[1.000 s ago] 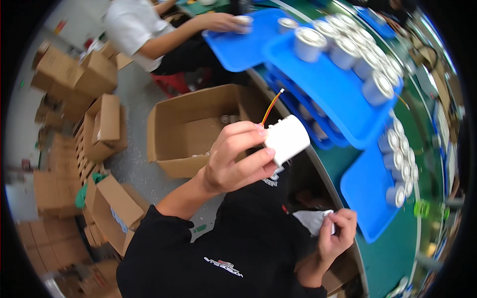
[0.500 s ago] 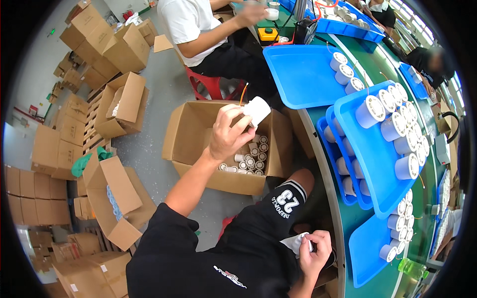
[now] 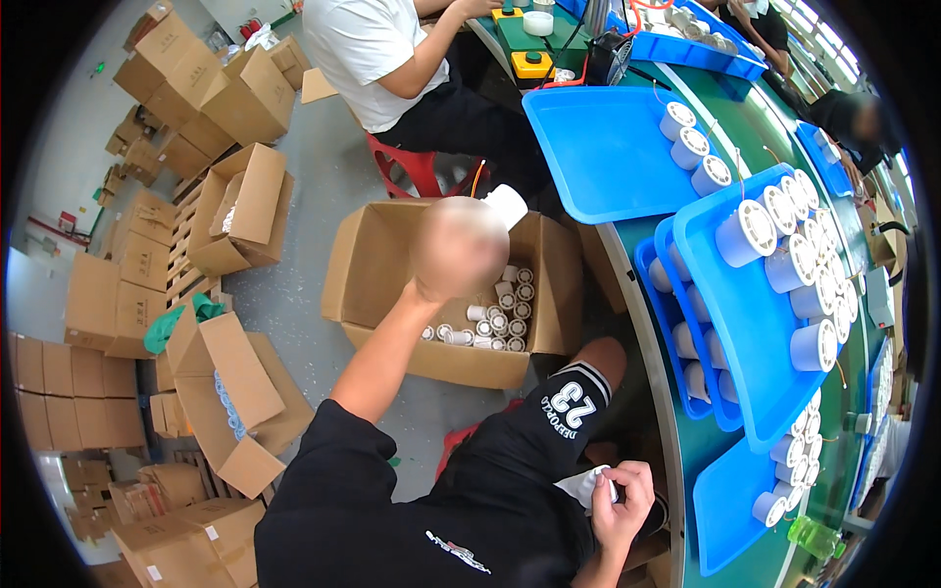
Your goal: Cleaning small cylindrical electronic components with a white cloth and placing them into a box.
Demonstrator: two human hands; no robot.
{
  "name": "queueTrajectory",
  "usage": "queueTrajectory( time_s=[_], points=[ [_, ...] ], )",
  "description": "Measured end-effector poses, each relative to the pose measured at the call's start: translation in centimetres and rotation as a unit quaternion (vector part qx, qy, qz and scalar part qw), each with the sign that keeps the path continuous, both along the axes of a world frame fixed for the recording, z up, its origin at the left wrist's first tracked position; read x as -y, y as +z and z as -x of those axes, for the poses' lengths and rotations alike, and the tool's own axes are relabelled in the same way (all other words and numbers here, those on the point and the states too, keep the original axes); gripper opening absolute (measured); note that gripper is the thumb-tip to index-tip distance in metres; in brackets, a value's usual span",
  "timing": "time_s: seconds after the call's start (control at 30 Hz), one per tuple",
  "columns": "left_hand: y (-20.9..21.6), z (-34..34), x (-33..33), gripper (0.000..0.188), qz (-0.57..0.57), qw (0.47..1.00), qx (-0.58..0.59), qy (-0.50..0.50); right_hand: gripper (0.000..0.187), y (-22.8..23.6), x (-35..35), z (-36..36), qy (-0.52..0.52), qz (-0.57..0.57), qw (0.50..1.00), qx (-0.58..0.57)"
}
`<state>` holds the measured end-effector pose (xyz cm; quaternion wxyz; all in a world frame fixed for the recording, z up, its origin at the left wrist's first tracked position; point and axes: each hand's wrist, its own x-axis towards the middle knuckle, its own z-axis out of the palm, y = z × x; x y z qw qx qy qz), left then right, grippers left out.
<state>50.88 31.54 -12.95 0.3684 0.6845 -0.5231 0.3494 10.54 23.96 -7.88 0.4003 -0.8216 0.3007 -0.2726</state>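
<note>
My left hand [image 3: 456, 250] is raised over the open cardboard box [image 3: 431, 370], its fingers blurred. It holds a white cylindrical part [image 3: 506, 207] with a thin orange wire at its upper left. Inside the box lie several similar white cylindrical pieces [image 3: 498, 323]. Low at the right, beside my thigh, my right hand [image 3: 624, 502] is closed on a white cloth [image 3: 585, 486], which is bunched between thumb and fingers.
Blue trays [image 3: 720, 304] of white cylinders, some stacked, stand on the green bench [image 3: 642, 235] at right. A green bottle [image 3: 816, 537] lies near the lowest tray. A co-worker [image 3: 363, 59] sits ahead on a red stool [image 3: 417, 169]. Cardboard cartons [image 3: 137, 304] fill the left.
The part in my left hand has shifted slightly left and tipped. The co-worker's hand has drawn back from the white cup. The whole view has shifted slightly.
</note>
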Motion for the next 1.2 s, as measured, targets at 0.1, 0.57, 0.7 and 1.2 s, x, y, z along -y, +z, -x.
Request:
queueTrajectory(
  time_s=[0.1,0.57,0.7,1.2],
  points=[
    [-1.2,-1.1,0.0,0.051,-0.014,1.000,-0.015,0.015,0.013,0.1,0.1,-0.1,-0.001,-0.002,1.000,0.001],
    [0.4,-1.2,0.6,0.050,-0.021,0.998,-0.052,0.041,0.009,1.2,0.4,0.3,0.028,-0.009,0.999,0.039],
    [0.8,-0.5,0.5,0.050,-0.014,0.998,-0.051,0.040,0.010,1.5,0.3,0.7,0.025,-0.019,0.999,0.044],
    [0.7,-0.5,-0.2,0.048,-0.029,0.996,-0.067,0.060,0.011,-0.7,0.1,1.5,-0.005,-0.013,0.999,0.044]
  ],
)
